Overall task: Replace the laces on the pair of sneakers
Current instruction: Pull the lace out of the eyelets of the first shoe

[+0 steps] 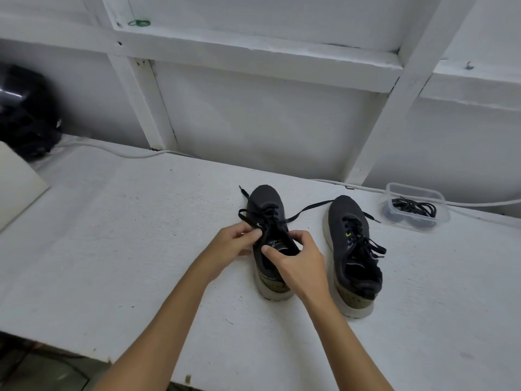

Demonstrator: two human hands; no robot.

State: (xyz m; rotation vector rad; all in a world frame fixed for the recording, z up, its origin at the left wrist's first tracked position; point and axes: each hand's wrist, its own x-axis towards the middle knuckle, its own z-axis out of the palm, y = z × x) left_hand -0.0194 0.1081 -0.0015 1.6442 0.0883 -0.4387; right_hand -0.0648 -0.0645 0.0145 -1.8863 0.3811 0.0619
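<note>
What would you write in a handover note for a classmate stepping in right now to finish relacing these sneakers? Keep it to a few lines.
Left hand pinches the lace at the left sneaker's eyelets; right hand grips that shoe's collar and tongue.
Both sneakers stand on the white table, toes away from you; the right sneaker is untouched, its laces loose.
More black laces lie in the clear container at far right.
Done: left shoe's lace untied, ends trailing.
Left: unthread both shoes, then lace in the others.

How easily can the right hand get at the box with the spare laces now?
Probably yes: the box stands open behind the right shoe, and nothing covers it. But the right hand must first let go of the left shoe.
</note>
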